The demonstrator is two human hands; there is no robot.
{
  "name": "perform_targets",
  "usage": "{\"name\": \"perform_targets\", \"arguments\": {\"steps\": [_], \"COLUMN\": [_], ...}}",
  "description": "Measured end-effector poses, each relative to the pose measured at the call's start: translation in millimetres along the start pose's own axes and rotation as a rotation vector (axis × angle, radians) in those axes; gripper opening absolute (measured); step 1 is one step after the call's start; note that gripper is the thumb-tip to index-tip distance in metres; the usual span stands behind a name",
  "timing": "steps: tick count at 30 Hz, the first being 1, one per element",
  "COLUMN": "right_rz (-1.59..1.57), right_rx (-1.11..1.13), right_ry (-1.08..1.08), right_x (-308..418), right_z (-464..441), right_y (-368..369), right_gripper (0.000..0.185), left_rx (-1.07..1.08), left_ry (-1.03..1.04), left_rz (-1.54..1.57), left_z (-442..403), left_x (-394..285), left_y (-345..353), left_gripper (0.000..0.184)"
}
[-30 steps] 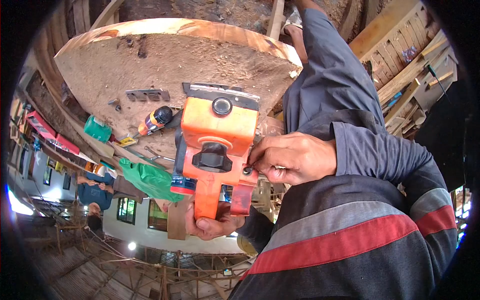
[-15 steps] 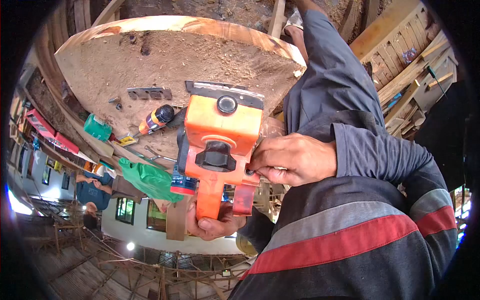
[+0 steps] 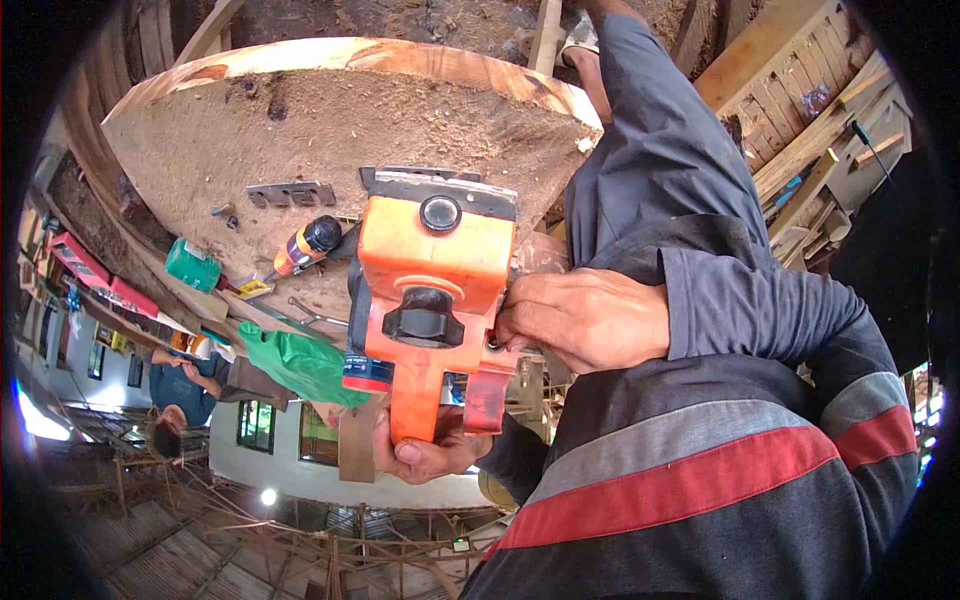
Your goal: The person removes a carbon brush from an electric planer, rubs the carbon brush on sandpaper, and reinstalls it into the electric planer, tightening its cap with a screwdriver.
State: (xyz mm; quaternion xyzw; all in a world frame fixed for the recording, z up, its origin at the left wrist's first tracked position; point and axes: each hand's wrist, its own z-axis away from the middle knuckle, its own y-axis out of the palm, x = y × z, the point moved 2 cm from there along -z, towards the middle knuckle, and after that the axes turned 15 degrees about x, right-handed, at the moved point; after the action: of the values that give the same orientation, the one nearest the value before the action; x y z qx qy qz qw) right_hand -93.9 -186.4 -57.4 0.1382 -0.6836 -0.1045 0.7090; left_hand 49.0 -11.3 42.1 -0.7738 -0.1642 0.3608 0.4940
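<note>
An orange electric hand planer (image 3: 438,255) with black parts is held up over a thick wooden slab (image 3: 420,120) covered in sawdust. My left hand (image 3: 428,448) is wrapped round the planer's orange handle at the lower end. My right hand (image 3: 585,318) is closed at the planer's right side, fingers pressed together by a small dark round fitting (image 3: 493,343). What its fingertips pinch, if anything, is hidden. A notched flat metal bar (image 3: 290,194) and small loose hardware (image 3: 226,214) lie on the slab left of the planer.
An orange-and-black power tool (image 3: 305,247), a green bottle (image 3: 195,263), a metal wrench (image 3: 315,313) and a green plastic bag (image 3: 300,360) are to the left. Another person (image 3: 185,385) is farther left. Timber pieces (image 3: 800,160) lie at the upper right.
The planer and slab have shifted slightly left in view. My right hand has turned a little, its fingers now more tucked under. The other person has moved slightly.
</note>
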Motion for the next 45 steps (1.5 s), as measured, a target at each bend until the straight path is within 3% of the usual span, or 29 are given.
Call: {"name": "perform_targets", "arguments": {"steps": [6, 8, 24, 27, 30, 34, 38, 42, 45], "right_rz": [0.083, 0.165, 0.299, 0.344, 0.373, 0.51, 0.467, 0.541, 0.543], "right_rx": [0.053, 0.041, 0.026, 0.074, 0.123, 0.163, 0.217, 0.197, 0.156], "right_ry": [-0.02, -0.018, 0.001, -0.003, 0.029, 0.093, 0.111, 0.002, 0.07], "right_x": [6.7, 7.4, 18.2, 17.9, 21.0, 31.5, 34.1, 34.2, 39.3], "right_z": [-3.6, -4.1, -8.4, -8.7, -9.1, -14.7, -9.5, -11.8, -18.5], "right_y": [-4.0, -2.3, -3.8, -3.9, -6.1, -10.1, -12.7, -6.7, -4.6], "right_gripper": [0.024, 0.023, 0.025, 0.026, 0.031, 0.028, 0.045, 0.045, 0.042], "left_rx": [-0.001, -0.033, -0.05, -0.055, 0.027, 0.094, 0.208, 0.201, 0.212], "left_ry": [-0.025, -0.171, -0.213, 0.09, -0.245, -0.317, -0.201, -0.174, -0.132], "left_rz": [-0.009, 0.07, 0.097, -0.046, 0.116, 0.213, 0.256, 0.31, 0.315], "left_z": [-6.1, -12.3, -11.7, -10.6, -12.6, -14.1, -11.0, -28.3, -33.1], "left_x": [-8.6, -19.3, -15.5, -6.0, -31.7, -35.2, -25.3, -25.3, -28.2], "left_y": [3.0, 10.0, 12.3, 10.9, 19.2, 10.9, 4.9, 5.2, -0.5], "left_gripper": [0.043, 0.043, 0.042, 0.041, 0.043, 0.045, 0.041, 0.028, 0.026]}}
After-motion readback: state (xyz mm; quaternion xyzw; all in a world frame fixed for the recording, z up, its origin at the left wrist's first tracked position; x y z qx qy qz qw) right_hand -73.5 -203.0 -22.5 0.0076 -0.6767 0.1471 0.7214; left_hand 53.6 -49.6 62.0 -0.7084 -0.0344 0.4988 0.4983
